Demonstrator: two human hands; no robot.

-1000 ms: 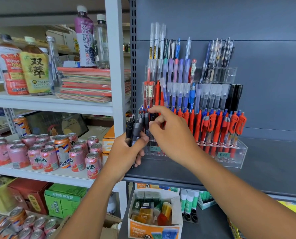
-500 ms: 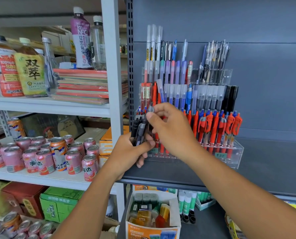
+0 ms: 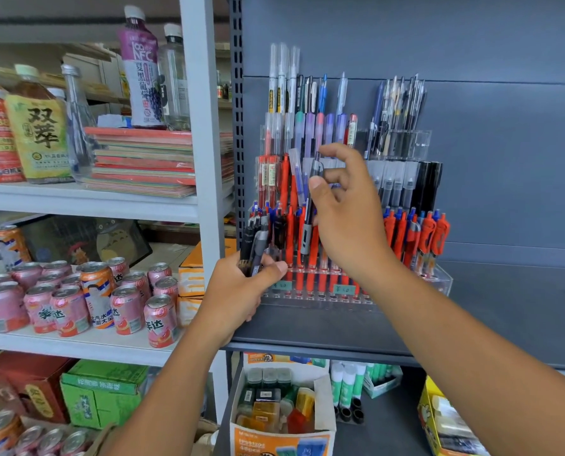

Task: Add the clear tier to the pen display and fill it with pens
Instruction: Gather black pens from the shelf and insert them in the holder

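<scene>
A clear stepped pen display (image 3: 439,281) stands on the grey shelf, its rows packed with red, blue, black and clear pens. My left hand (image 3: 241,294) grips a bundle of black and grey pens (image 3: 256,245) at the display's left front corner. My right hand (image 3: 350,218) is raised in front of the middle rows and pinches a single black pen (image 3: 309,222) upright between thumb and fingers, its tip just above the front row of red pens (image 3: 310,258). The hand hides part of the middle rows.
The grey shelf (image 3: 504,311) runs off to the right of the display. Left of the upright post (image 3: 202,126) are drink bottles, stacked notebooks (image 3: 143,159) and pink cans (image 3: 70,304). Below the shelf are an eraser box (image 3: 281,409) and glue sticks.
My right hand has lifted one black pen out of the bundle and raised it up and to the right, in front of the display. My left hand keeps hold of the bundle.
</scene>
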